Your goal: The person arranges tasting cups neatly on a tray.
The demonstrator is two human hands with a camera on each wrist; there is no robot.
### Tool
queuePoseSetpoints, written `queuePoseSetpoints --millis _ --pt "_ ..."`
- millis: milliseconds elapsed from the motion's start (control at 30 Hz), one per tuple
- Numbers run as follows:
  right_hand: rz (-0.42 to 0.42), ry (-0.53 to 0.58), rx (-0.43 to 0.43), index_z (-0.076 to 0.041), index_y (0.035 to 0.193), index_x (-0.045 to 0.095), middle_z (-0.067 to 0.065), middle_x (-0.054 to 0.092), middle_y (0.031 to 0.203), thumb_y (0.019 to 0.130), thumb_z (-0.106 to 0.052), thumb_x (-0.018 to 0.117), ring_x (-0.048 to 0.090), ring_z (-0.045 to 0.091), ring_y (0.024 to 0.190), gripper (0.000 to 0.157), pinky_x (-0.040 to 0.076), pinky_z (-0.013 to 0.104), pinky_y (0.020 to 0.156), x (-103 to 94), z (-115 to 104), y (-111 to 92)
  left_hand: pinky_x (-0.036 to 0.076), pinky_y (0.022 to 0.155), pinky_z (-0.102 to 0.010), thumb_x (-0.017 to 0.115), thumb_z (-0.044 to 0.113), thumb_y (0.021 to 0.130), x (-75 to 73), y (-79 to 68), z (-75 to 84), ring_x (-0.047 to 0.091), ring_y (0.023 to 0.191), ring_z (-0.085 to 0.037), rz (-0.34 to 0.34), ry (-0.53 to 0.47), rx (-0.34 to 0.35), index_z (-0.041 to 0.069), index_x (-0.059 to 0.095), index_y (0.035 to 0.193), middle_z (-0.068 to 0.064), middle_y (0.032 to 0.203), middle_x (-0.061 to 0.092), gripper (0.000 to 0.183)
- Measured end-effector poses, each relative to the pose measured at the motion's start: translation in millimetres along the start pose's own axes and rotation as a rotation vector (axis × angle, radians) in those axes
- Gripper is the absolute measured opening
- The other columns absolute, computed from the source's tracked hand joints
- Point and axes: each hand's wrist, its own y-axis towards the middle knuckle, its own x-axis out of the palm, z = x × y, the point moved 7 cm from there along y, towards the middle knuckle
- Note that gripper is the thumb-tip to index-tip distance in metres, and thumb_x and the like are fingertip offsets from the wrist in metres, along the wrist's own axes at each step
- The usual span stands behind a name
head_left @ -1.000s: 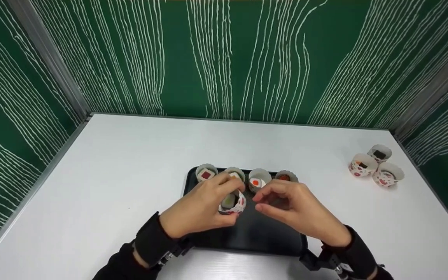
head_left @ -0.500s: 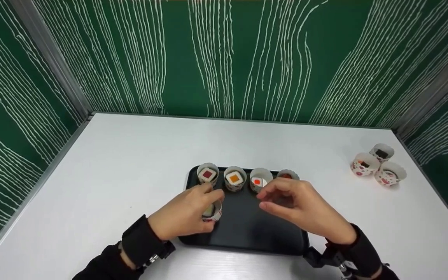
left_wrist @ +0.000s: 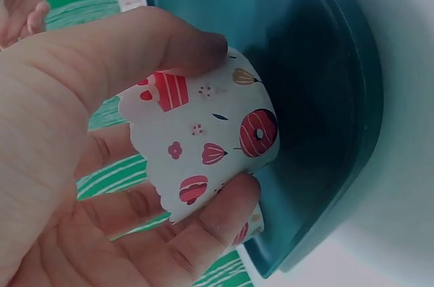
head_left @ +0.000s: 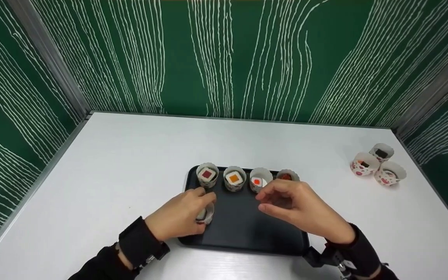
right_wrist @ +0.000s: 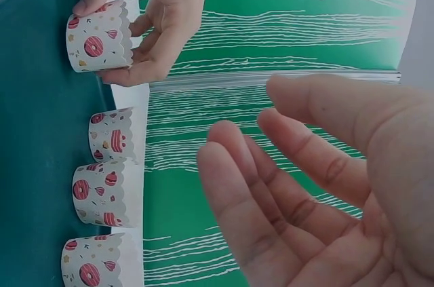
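Observation:
My left hand [head_left: 180, 215] holds a paper baking cup [left_wrist: 203, 124] between thumb and fingers, over the left end of the dark tray [head_left: 247, 229]. Red donut and cake prints cover the cup's white side. A pale sushi-like piece [head_left: 202, 214] shows inside it. In the right wrist view, this cup stands upright at or just above the tray surface; contact cannot be told. My right hand [head_left: 294, 206] hovers over the tray's right part, fingers loosely bent, holding nothing. Behind the hands, a row of similar cups [head_left: 234, 186] stands along the tray's far edge, with sushi-like pieces inside.
Three more filled paper cups [head_left: 364, 165] stand grouped at the right back of the white table [head_left: 130, 155]. Green panels [head_left: 247, 58] with white wavy lines enclose the table at the back and sides.
My left hand has carried its cup leftward and nearer, from the tray's middle to its left end, uncovering the second cup of the far row. The right hand has barely moved.

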Motion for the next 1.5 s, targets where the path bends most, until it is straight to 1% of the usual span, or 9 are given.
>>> queuePoseSetpoints --millis 133,267,467,700,1033,1200,1300,1400,1500 --pt "-0.011 -0.003 0.015 -0.023 0.114 0.074 -0.004 0.073 0.109 0.101 -0.031 0.076 0.073 0.008 0.097 0.015 0.061 0.026 0.087 0.9 2 0 0.057 0.076 -0.032 0.090 0.010 0.077 3.5 1.4 -2.2 0.065 0.091 -0.018 -0.024 0.000 -0.017 0.009 0.067 0.122 -0.008 0.105 0.066 0.050" --pt "-0.020 -0.003 0.007 -0.021 0.114 0.075 -0.004 0.072 0.109 0.102 -0.031 0.076 0.073 0.009 0.096 0.015 0.061 0.026 0.086 1.6 3 -1 0.056 0.075 -0.032 0.090 0.009 0.077 4.3 2.5 -2.9 0.065 0.091 -0.019 -0.021 0.008 -0.024 0.009 0.067 0.120 -0.008 0.104 0.066 0.049" --pt "-0.043 0.001 -0.007 -0.017 0.112 0.076 -0.003 0.072 0.104 0.102 -0.029 0.076 0.073 0.009 0.091 0.015 0.061 0.026 0.081 3.1 4 -1 0.057 0.077 -0.034 0.090 0.009 0.078 4.7 5.0 -3.5 0.066 0.093 -0.021 -0.018 0.019 -0.033 0.007 0.068 0.123 -0.010 0.107 0.066 0.050" --pt "-0.039 -0.010 0.006 -0.023 0.114 0.075 -0.005 0.073 0.106 0.102 -0.029 0.076 0.073 0.008 0.093 0.014 0.060 0.025 0.084 1.3 6 -1 0.057 0.079 -0.037 0.089 0.008 0.077 3.2 6.5 -5.6 0.064 0.091 -0.020 0.007 0.044 -0.028 0.005 0.067 0.128 -0.010 0.107 0.066 0.055" --pt "-0.047 0.004 0.008 -0.021 0.115 0.075 -0.003 0.075 0.108 0.101 -0.028 0.077 0.074 0.009 0.095 0.016 0.061 0.026 0.085 -0.2 9 2 0.058 0.081 -0.039 0.090 0.010 0.077 1.4 5.1 -9.4 0.065 0.093 -0.022 0.032 0.016 -0.009 0.005 0.067 0.125 -0.009 0.107 0.066 0.053" --pt "-0.034 -0.013 0.028 -0.021 0.114 0.076 -0.002 0.073 0.109 0.101 -0.028 0.078 0.073 0.008 0.096 0.015 0.060 0.025 0.086 -2.6 12 2 0.057 0.081 -0.037 0.091 0.011 0.078 1.0 3.6 -9.8 0.063 0.095 -0.020 0.011 -0.017 -0.026 0.005 0.066 0.131 -0.009 0.110 0.066 0.059" --pt "-0.021 -0.023 0.031 -0.020 0.113 0.076 0.001 0.072 0.110 0.100 -0.027 0.078 0.073 0.007 0.097 0.015 0.060 0.024 0.086 -4.9 13 2 0.057 0.083 -0.039 0.093 0.015 0.079 -1.8 2.1 -8.0 0.064 0.098 -0.021 0.009 -0.025 -0.042 0.007 0.066 0.135 -0.009 0.113 0.066 0.063" --pt "-0.009 -0.036 0.038 -0.020 0.113 0.076 0.004 0.071 0.111 0.100 -0.027 0.078 0.071 0.007 0.096 0.015 0.061 0.024 0.086 -9.1 15 2 0.059 0.088 -0.042 0.094 0.020 0.081 -7.9 0.1 -4.4 0.065 0.106 -0.025 0.034 -0.014 -0.045 0.008 0.065 0.137 -0.010 0.117 0.067 0.064" --pt "0.005 -0.060 0.047 -0.021 0.114 0.076 0.002 0.073 0.112 0.101 -0.027 0.078 0.070 0.007 0.094 0.015 0.060 0.025 0.083 -16.2 20 1 0.059 0.091 -0.043 0.094 0.024 0.084 -16.2 -2.5 0.2 0.065 0.110 -0.027 0.086 0.004 -0.025 0.009 0.065 0.139 -0.011 0.122 0.067 0.064"
